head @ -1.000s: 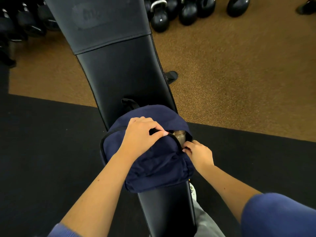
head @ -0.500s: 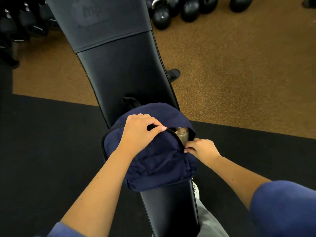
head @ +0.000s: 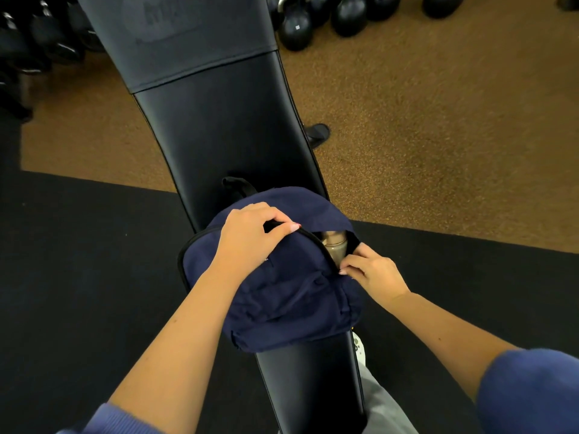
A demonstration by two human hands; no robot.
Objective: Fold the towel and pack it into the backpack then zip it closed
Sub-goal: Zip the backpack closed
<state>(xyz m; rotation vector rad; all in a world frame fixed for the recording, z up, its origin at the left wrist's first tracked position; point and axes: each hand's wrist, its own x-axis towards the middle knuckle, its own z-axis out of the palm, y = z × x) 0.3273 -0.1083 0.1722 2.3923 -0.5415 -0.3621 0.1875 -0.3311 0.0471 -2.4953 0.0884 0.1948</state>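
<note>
A navy backpack lies on the black padded bench. Its main zipper is partly shut, with a gap left at the right side. In that gap a tan metal bottle shows. My left hand pinches the black zipper edge at the top of the backpack. My right hand grips the fabric at the right end of the opening, fingertips at the zipper line. The towel is not visible.
Several black kettlebells sit on the brown floor at the back. A black bench foot sticks out right of the bench. Black rubber matting lies on both sides. More dark weights stand at the far left.
My right hand has shifted slightly up along the right side of the opening. My left hand keeps its pinch at the top. The gap over the bottle looks about the same.
</note>
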